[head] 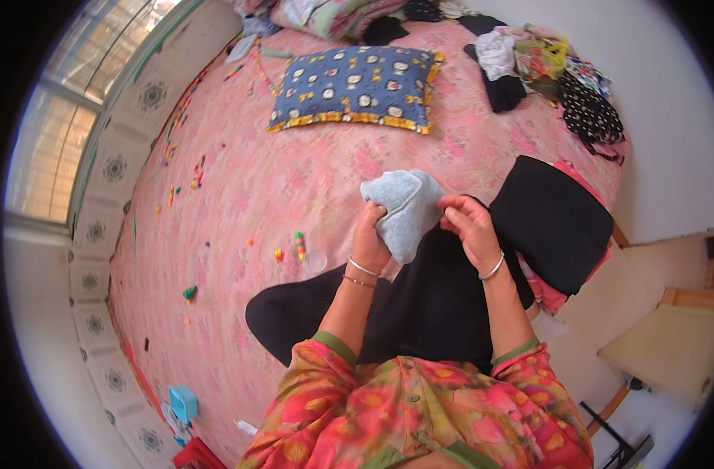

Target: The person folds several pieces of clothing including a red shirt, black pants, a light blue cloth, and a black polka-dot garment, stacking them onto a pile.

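Observation:
A light blue terry cloth [405,220], folded into a pointed bundle, is held up above my lap. My left hand [373,237] grips its left side, thumb on top and the other fingers hidden behind it. At the right edge of the cloth, the curled fingertips of my right hand [471,225] pinch the fabric. Both wrists wear a bangle. Beneath the hands are my crossed legs in black trousers [439,299]. Close to my right arm lies a stack of folded clothes with a black garment [553,225] on top and pink fabric under it.
I sit on a pink floral bedspread [228,193]. Ahead lies a blue patterned pillow [357,85]; rumpled clothes [532,64] are heaped at the far right. Small colourful toy pieces [299,245] dot the left side. A blue plastic basket [183,403] stands at the lower left, near the tiled wall.

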### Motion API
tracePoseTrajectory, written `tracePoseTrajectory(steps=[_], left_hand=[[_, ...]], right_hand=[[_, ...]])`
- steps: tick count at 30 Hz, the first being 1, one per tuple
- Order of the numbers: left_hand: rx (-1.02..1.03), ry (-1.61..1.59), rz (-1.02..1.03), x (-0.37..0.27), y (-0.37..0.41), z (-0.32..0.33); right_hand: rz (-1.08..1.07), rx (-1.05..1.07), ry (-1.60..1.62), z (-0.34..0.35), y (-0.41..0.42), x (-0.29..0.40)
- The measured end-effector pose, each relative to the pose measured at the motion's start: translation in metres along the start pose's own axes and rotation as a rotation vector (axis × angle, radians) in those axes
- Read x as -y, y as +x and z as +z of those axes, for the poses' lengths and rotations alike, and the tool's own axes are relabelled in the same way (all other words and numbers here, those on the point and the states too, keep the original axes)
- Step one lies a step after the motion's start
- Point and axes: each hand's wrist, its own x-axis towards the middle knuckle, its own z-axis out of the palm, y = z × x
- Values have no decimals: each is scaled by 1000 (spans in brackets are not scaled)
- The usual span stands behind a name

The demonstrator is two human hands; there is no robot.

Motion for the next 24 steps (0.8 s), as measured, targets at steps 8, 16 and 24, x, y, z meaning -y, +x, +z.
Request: tracePoseTrajectory(steps=[8, 16, 24], left_hand=[[1, 325, 105, -27, -41, -40], [-3, 601, 192, -20, -52, -94], [-350, 509, 430, -31, -62, -97]], right_hand=[[48, 67, -185, 62, 22, -12], [65, 128, -302, 76, 15, -44], [-112, -40, 175, 87, 8, -28]])
